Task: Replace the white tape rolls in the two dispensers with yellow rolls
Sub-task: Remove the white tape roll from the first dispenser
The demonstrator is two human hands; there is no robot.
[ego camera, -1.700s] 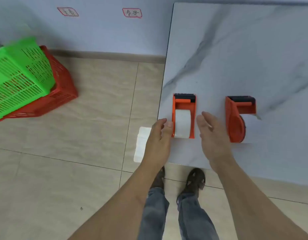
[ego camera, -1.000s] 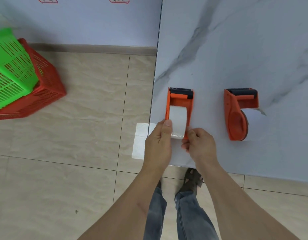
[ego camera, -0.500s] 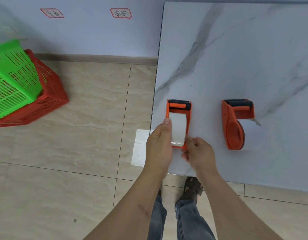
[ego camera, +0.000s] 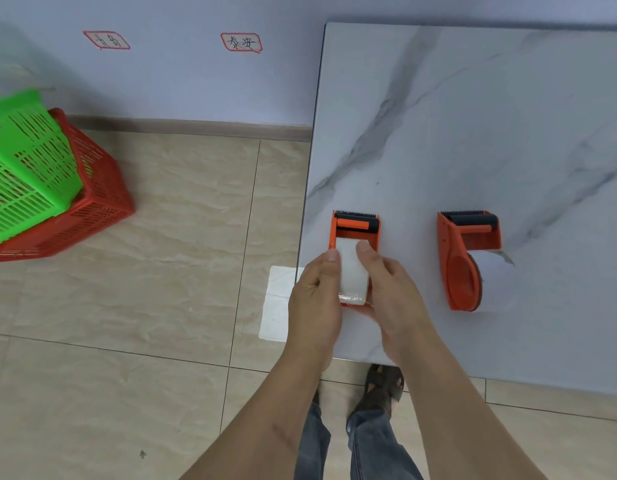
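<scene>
Two orange tape dispensers rest on the marble table [ego camera: 473, 116]. The left dispenser [ego camera: 356, 226] stands upright near the table's left edge with a white tape roll [ego camera: 351, 271] in it. My left hand [ego camera: 315, 303] grips the dispenser's left side, thumb on the roll's edge. My right hand [ego camera: 393, 292] holds the right side, thumb pressed on top of the roll. The right dispenser [ego camera: 462, 261] lies on its side, its white roll [ego camera: 490, 268] barely showing against the table. No yellow roll is in view.
A green basket [ego camera: 26, 157] sits tilted inside a red basket [ego camera: 92, 209] on the tiled floor at the left. A white sheet [ego camera: 277, 306] lies on the floor under the table's left edge. Two labels are stuck on the wall behind.
Both hands closed in on the left dispenser from open positions beside it. My right thumb has since moved up from the dispenser's near end onto the top of the white roll.
</scene>
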